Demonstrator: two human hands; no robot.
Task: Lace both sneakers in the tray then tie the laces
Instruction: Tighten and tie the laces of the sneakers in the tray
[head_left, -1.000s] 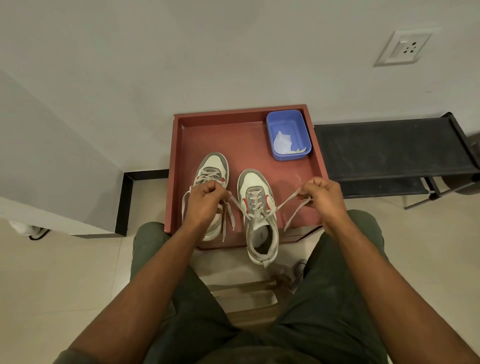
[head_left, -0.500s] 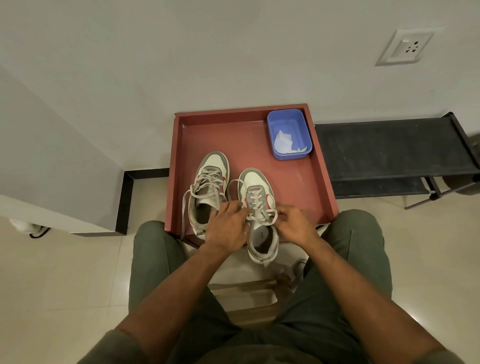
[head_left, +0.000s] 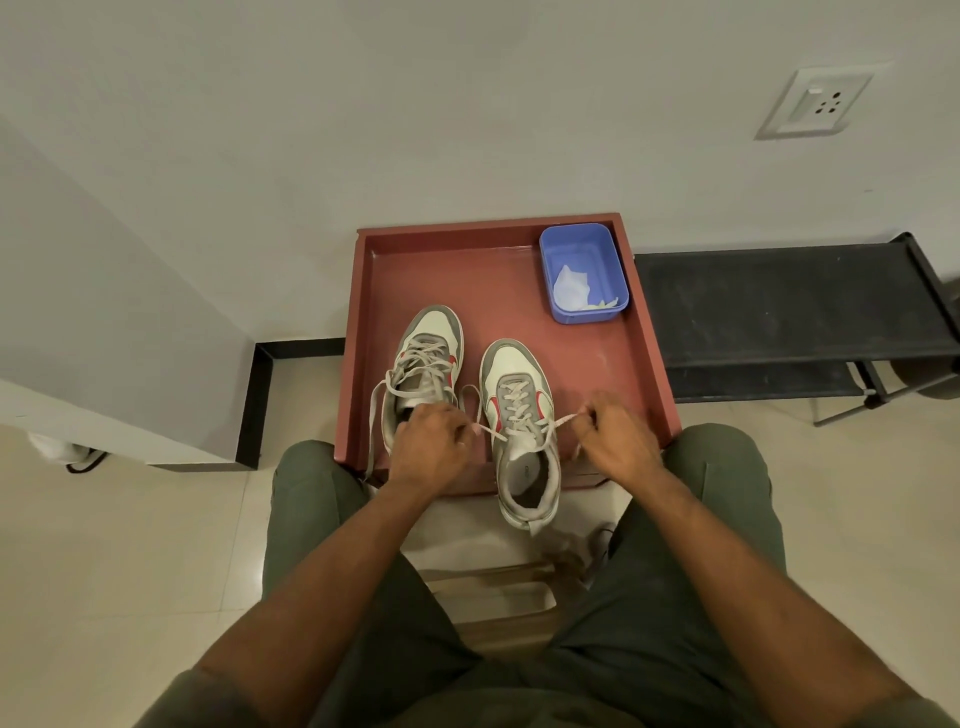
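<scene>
1. The right sneaker (head_left: 522, 415) lies toe-away in the red tray (head_left: 519, 244), its heel hanging over the tray's near edge. Its lace (head_left: 519, 410) is threaded up the eyelets, with 1 end stretched out to each side.
2. The left hand (head_left: 431, 447) has its fingers curled and pinches the left lace end just beside the shoe's opening.
3. The right hand (head_left: 615, 441) has its fingers curled and pinches the right lace end, drawn taut; a loose bit of lace hangs below it.
4. The left sneaker (head_left: 423, 374) stands just beside the other, farther left in the tray, partly behind the left hand. Its lace (head_left: 379, 415) sits slack, and 1 long end trails down over the tray's near edge.
5. A blue tub (head_left: 582, 244) holding crumpled white paper sits in the tray's far right corner.
6. A black bench (head_left: 789, 306) stands right of the tray, and a wall socket (head_left: 815, 104) is above it.
</scene>
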